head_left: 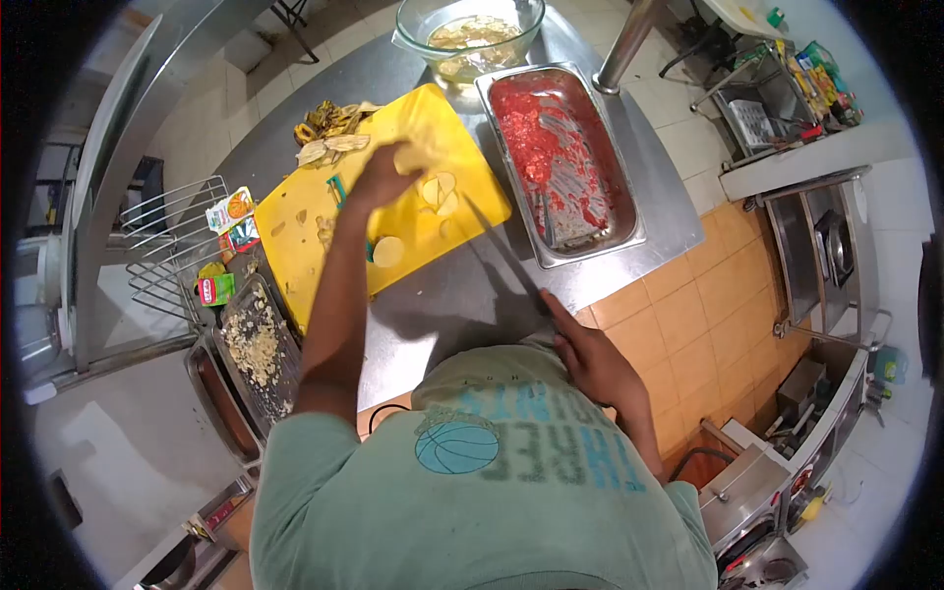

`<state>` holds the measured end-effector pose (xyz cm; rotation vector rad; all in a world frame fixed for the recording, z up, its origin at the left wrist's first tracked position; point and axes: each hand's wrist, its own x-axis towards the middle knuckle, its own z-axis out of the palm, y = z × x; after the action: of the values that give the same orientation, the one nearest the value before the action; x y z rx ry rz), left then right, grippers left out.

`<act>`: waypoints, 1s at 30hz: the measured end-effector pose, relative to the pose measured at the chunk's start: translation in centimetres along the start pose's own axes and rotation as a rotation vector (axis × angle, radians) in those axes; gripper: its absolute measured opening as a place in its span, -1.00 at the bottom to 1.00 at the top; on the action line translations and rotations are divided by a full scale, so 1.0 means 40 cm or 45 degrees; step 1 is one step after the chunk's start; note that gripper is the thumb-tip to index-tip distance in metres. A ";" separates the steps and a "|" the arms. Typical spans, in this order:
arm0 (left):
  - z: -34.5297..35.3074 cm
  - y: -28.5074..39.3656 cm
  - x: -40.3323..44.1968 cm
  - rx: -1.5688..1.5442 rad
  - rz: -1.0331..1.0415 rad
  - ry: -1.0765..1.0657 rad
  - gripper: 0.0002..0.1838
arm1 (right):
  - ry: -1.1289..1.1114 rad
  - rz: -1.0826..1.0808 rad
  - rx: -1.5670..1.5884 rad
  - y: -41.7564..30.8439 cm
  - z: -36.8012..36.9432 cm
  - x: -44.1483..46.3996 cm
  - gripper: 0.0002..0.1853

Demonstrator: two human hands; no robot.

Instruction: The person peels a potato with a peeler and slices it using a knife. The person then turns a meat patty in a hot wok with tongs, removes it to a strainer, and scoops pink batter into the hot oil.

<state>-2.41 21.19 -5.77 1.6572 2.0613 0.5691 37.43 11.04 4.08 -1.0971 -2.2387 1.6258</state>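
Your right hand (593, 362) grasps the knife (506, 252) by its handle, the blade angled far and left over the right side of the yellow board (454, 133). Your left hand (383, 179) is above the middle of the board, fingers bent; it is blurred, so I cannot tell whether its grip holds anything. I judge the cutting to be partway along. Done: pale slices (440, 192) lie near the knife tip, and peels (332, 147) sit heaped at the board's far-left edge. Left: a round pale piece (388, 252) lies on the near side, apart from the slices. On the metal surface (669, 218), a glass bowl (417, 41) with yellowish contents stands beyond the board, and a pan (593, 253) of red mixture stands to its right.
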 end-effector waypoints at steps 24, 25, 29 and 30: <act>-0.190 0.224 0.328 -0.504 0.353 0.794 -0.54 | -0.062 0.071 0.002 0.057 -0.201 0.041 -0.34; -0.199 0.213 0.336 -0.387 0.206 0.711 -0.34 | -0.078 0.089 -0.005 0.050 -0.203 0.040 -0.34; -0.166 0.191 0.187 0.150 0.028 0.383 -0.60 | -0.110 0.063 0.025 0.060 -0.209 0.044 -0.34; -0.133 0.143 0.151 0.200 -0.074 0.118 -0.56 | -0.128 0.054 0.026 0.064 -0.207 0.044 -0.34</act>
<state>-2.01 28.01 1.38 1.6791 2.2652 0.4839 41.68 18.77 4.59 -1.0882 -2.2692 1.7547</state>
